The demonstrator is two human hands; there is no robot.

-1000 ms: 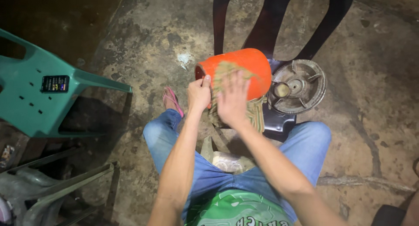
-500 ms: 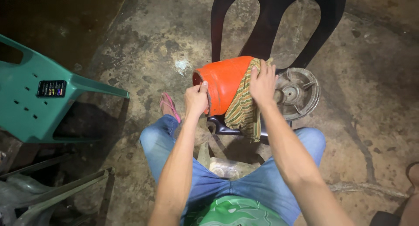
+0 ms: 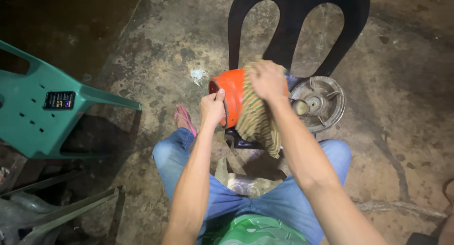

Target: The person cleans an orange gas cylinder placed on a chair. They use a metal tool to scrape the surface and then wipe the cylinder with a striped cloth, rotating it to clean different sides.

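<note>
A: What could go wrong here?

B: The orange tank (image 3: 230, 99) lies on its side on the black chair (image 3: 293, 27), near the seat's front edge. Its rim is pinched by the left hand (image 3: 212, 108), fingers closed. If that grip is loosened, the tank may be rolled off by the rubbing.

A: And the right hand (image 3: 267, 80)?

B: It is pressed closed on the striped cloth (image 3: 255, 119), on top of the tank.

A: What is hard to see?

B: The tank's far end is covered. The metal burner (image 3: 318, 103) beside it is dim, and the bag between the knees cannot be identified.

orange cylinder (image 3: 231, 96): smooth, semi-gloss | rag (image 3: 255, 122): striped cloth | floor (image 3: 156, 60): rough concrete
</note>
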